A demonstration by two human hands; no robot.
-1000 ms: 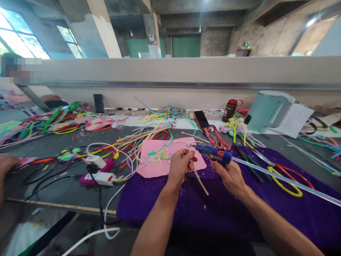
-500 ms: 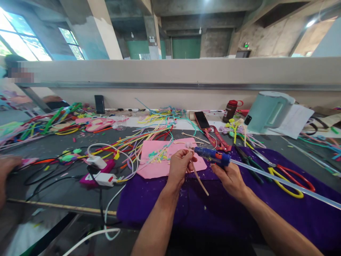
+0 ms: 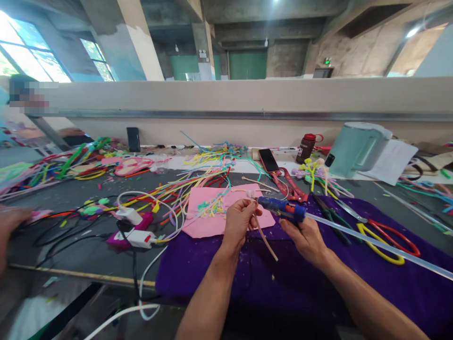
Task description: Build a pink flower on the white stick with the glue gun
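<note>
My left hand pinches a beige fuzzy stem, whose lower end hangs down to the right. A small pale lilac piece sits at the stem's top, just above my fingertips. My right hand is wrapped round a blue glue gun, its nozzle pointing left, close to the lilac piece. From the gun's back a long clear glue stick runs to the right. Under my left hand lies a pink sheet with small yellow and teal bits, on a purple cloth.
Scissors and dark pliers lie on the right. Behind are a phone, a brown bottle and a teal jug. A power strip with cables and another person's hand are on the left.
</note>
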